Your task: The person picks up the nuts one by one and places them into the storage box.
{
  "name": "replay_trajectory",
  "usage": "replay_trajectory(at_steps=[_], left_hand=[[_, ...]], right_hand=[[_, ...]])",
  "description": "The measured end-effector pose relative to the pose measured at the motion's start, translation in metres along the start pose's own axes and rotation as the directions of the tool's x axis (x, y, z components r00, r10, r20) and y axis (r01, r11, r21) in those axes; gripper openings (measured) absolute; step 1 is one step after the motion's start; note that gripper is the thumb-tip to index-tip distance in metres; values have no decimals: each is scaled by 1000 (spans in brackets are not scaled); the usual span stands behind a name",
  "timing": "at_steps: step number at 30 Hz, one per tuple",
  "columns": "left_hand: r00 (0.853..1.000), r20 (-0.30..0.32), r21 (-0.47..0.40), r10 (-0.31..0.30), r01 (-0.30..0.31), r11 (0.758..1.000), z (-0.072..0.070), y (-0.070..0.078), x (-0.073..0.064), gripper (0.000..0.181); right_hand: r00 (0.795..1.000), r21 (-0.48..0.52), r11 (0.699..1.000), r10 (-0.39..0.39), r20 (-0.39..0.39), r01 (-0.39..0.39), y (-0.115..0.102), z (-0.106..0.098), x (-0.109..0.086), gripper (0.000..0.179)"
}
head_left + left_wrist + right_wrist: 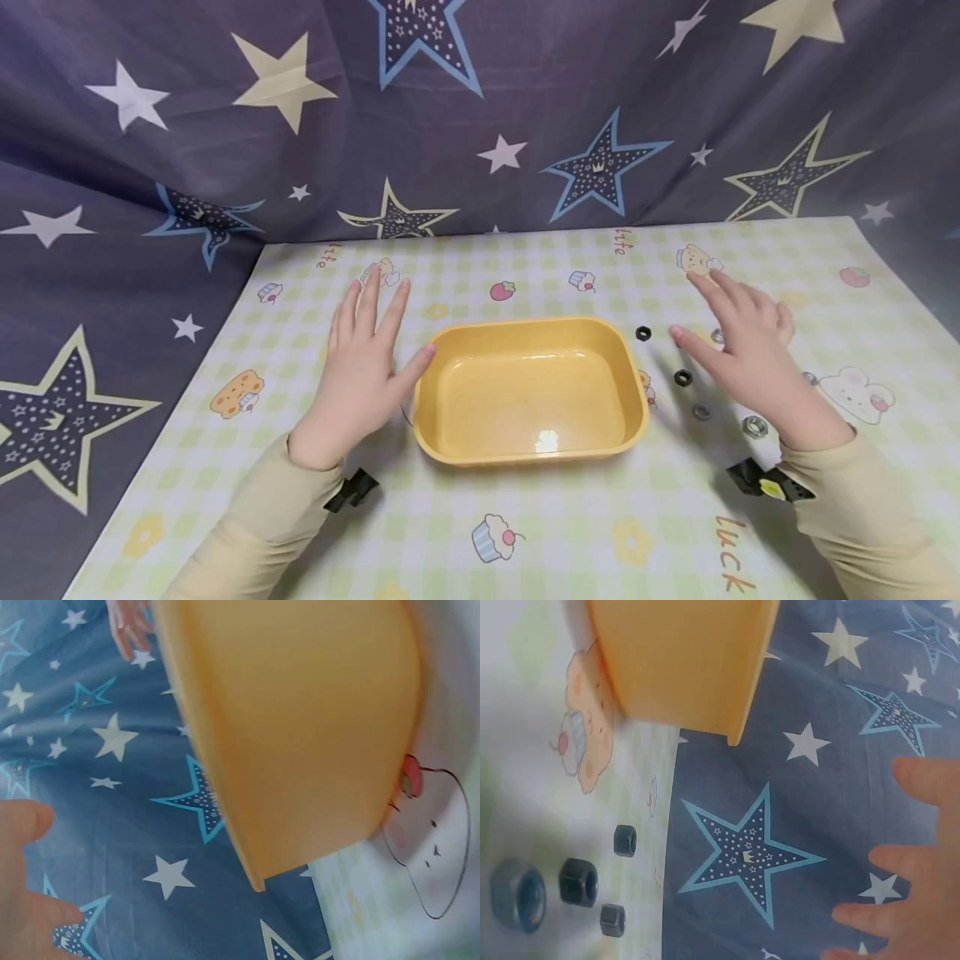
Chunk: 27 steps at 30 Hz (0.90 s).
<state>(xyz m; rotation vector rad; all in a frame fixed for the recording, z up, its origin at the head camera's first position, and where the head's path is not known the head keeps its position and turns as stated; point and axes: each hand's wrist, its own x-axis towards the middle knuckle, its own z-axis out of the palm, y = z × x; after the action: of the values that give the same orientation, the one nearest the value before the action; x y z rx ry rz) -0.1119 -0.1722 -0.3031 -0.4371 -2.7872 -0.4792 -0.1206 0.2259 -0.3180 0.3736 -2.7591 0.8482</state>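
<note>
A yellow rectangular tub (525, 392) with rounded corners stands on the table with nothing inside it. My left hand (360, 367) is by the tub's left end, fingers spread and holding nothing. In the head view its thumb tip overlaps the rim, but the left wrist view has the hand (30, 877) apart from the tub. On the other side, my right hand (746, 350) hovers with spread, relaxed fingers near several hex nuts. Among these are a black nut (643, 333), a second black nut (683, 377) and a silver nut (755, 427). My right hand and wrist partly hide others.
A checked tablecloth (420, 533) with printed cartoon figures covers the table. Behind the table's far edge hangs a dark curtain (450, 150) patterned with stars. Dark straps with small devices sit at both wrists.
</note>
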Motion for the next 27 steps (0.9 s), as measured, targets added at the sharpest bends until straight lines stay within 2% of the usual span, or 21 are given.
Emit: replay_trajectory(at_steps=[5, 7, 10, 13, 17, 22, 25, 27], left_hand=[[992, 113, -112, -51, 64, 992, -7, -1, 3, 71], [984, 161, -151, -74, 98, 984, -6, -4, 5, 69], [966, 236, -220, -104, 157, 963, -1, -12, 8, 67], [942, 310, -311, -129, 228, 923, 7, -22, 12, 64], [904, 397, -405, -158, 327, 854, 18, -34, 16, 60], [863, 484, -482, -146, 403, 778, 27, -44, 15, 55], [849, 514, -525, -121, 423, 738, 32, -47, 14, 49], [847, 519, -542, -110, 426, 725, 34, -49, 14, 44]], right_hand=[[996, 187, 978, 92, 13, -93, 8, -10, -2, 56], [990, 224, 964, 141, 24, -142, 13, -13, -3, 52], [985, 254, 952, 170, 18, -169, 23, -15, -5, 47], [982, 281, 942, 187, 15, -183, 31, -17, -7, 41], [980, 326, 925, 194, 35, -195, 42, -18, -11, 26], [983, 428, 885, 171, 68, -184, 54, -19, -14, 26], [982, 477, 858, 164, 94, -189, 63, -22, -16, 26], [984, 488, 854, 154, 92, -180, 69, -24, -16, 28]])
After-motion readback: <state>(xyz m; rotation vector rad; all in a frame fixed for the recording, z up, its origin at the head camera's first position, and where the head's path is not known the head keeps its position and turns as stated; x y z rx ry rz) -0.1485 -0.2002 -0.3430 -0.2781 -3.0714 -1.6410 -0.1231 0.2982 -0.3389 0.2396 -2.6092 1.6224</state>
